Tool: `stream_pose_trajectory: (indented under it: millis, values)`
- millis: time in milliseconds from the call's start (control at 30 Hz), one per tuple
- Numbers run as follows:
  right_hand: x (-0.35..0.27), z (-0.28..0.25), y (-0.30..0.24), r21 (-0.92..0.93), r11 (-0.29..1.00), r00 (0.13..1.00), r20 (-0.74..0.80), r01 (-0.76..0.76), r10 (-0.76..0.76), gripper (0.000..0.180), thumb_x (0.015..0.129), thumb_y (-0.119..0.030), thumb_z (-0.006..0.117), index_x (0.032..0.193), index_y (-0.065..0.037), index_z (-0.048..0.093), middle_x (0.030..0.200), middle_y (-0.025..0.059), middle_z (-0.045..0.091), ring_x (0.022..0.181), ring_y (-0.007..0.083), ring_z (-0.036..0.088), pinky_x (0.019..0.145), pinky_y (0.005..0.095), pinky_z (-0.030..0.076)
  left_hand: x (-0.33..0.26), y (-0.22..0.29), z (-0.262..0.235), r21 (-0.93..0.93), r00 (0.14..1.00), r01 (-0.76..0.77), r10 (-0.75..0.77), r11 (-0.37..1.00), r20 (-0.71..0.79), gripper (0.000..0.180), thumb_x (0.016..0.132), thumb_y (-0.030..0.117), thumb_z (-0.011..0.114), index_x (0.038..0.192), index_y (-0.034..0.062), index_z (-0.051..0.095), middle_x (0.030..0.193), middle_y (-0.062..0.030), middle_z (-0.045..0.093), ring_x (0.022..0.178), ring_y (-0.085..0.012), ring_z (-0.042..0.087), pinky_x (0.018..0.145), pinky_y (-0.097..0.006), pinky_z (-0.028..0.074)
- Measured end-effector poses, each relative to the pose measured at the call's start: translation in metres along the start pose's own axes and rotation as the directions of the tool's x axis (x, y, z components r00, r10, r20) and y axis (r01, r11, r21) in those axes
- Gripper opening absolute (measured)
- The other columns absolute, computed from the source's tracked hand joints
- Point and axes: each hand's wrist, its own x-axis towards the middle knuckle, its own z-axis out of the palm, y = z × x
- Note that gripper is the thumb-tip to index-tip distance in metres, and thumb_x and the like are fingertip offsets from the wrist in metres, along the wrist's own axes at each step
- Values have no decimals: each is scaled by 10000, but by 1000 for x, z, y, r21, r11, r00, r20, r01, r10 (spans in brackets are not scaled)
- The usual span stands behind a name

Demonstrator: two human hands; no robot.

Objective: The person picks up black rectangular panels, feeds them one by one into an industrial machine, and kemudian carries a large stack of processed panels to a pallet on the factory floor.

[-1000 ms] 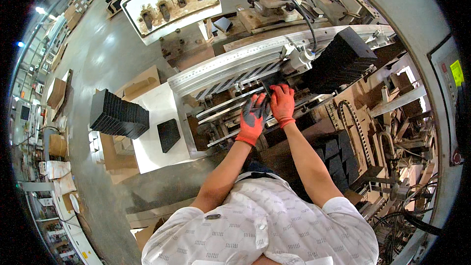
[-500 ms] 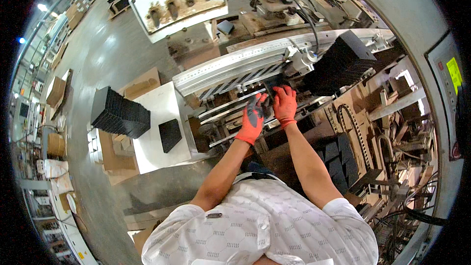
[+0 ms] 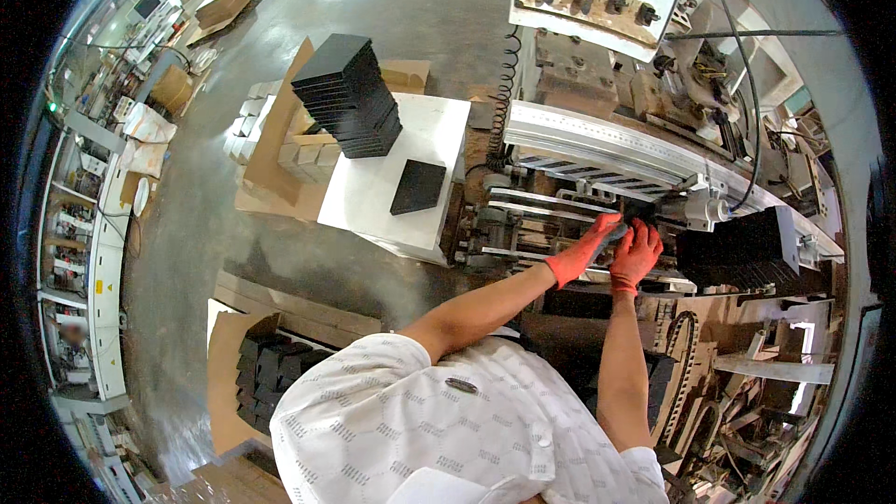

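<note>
My left hand [image 3: 588, 250], in a red glove with a grey palm, reaches over the rails of a machine [image 3: 551, 210]. Close beside it on the right is my right hand [image 3: 637, 259], also gloved in red. The fingers of both are closed at the near edge of a dark board [image 3: 642, 211], which is mostly hidden by the gloves and shadow. Right of my hands, a stack of black boards [image 3: 737, 252] stands in the machine under a metal cylinder fitting [image 3: 707, 209]. One loose black board [image 3: 418, 187] lies on a white table [image 3: 373, 215] to the left.
A tall, uneven stack of black boards [image 3: 347, 98] stands on the table's far left. Beside the table is an open cardboard box [image 3: 280, 163]; another box [image 3: 224, 383] holds black pieces at lower left. A switch panel [image 3: 597, 0] and coiled hose [image 3: 507, 103] are beyond.
The view has swung left, so the machine and hands appear farther right and lower. Both hands stay close together at the dark board, and the box of black pieces has come into view.
</note>
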Motion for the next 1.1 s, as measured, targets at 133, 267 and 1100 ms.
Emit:
stream_pose_trajectory:
  millis: [133,267,1100]
  values:
    - [1,0,-3,9,999,999,6,-33,33,281,1022,-272,642,1247,-137,743,1309,163,664,1252,435,544,1098,550,444,-6,17,5,103,998,41,-45,994,37,603,1174,419,360,1706,156,253,1723,-41,261,1623,-210,201,1316,-420,182]
    - [0,4,0,10,999,999,-10,-31,31,277,1008,-299,653,1229,-155,737,1326,147,656,1254,427,548,1095,543,443,-47,20,10,181,998,-12,2,983,55,775,1068,202,609,1723,138,198,1792,-63,126,1669,-291,5,1336,-478,109]
    - [-2,-63,-41,-253,968,1000,-3,2,-3,318,885,-215,747,1176,-143,641,1067,97,656,1002,345,652,845,475,531,-123,140,-80,904,768,173,521,391,-373,573,721,307,901,1158,58,625,1198,-175,637,1126,-380,641,965,-466,536]
